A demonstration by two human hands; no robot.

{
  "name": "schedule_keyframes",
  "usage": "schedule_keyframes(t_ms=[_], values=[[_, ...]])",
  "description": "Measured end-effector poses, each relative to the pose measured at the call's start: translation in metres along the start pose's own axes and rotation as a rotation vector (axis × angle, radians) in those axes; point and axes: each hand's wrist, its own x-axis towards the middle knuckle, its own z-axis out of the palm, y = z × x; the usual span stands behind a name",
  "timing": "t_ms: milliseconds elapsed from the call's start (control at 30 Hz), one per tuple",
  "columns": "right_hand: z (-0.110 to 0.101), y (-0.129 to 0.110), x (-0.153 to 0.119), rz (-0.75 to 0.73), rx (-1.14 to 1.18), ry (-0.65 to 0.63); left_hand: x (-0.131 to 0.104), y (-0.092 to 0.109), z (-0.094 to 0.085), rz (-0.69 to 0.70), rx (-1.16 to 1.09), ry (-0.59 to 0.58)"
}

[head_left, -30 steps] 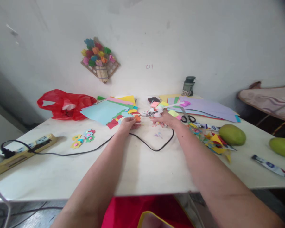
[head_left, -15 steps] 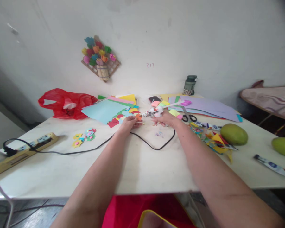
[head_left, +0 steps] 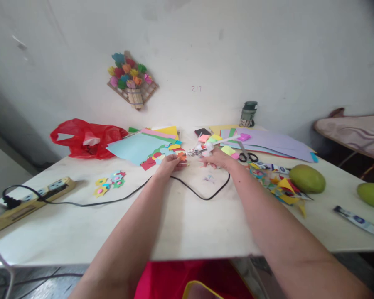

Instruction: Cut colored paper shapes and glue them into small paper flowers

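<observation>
My left hand (head_left: pixel 171 163) is at the middle of the table, fingers closed on a small orange paper flower (head_left: pixel 182 156). To its right, my right hand (head_left: pixel 217 158) is wrapped around a white glue gun (head_left: pixel 208 148), whose front points left toward the flower. A pale glue stick (head_left: pixel 227 139) juts from the gun's back, and a black cord (head_left: pixel 202 197) runs up to this hand. The handle is mostly hidden by my fingers. Cut paper shapes (head_left: pixel 157 158) lie just beyond my left hand. Small scraps (head_left: pixel 209 179) rest on the table in front of my right hand.
Finished-looking paper flowers (head_left: pixel 110 182) lie left, beyond a power strip (head_left: pixel 34 203). A red plastic bag (head_left: pixel 84 139) and coloured sheets (head_left: pixel 134 147) are behind. Scissors (head_left: pixel 248 157), paper scraps (head_left: pixel 280 187), a green mango (head_left: pixel 307 179) and a glue tube (head_left: pixel 358 221) are right.
The whole view has shifted slightly, so things appear a little lower. Both hands stay in nearly the same place, with the same things in them.
</observation>
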Motion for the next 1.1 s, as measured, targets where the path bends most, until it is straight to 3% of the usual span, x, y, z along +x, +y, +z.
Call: schedule_keyframes(t_ms=[1100], values=[[0.0004,-0.0025,-0.0017,0.0,-0.055,0.029,0.0003,-0.0017,-0.0005,0.006,0.023,-0.027]])
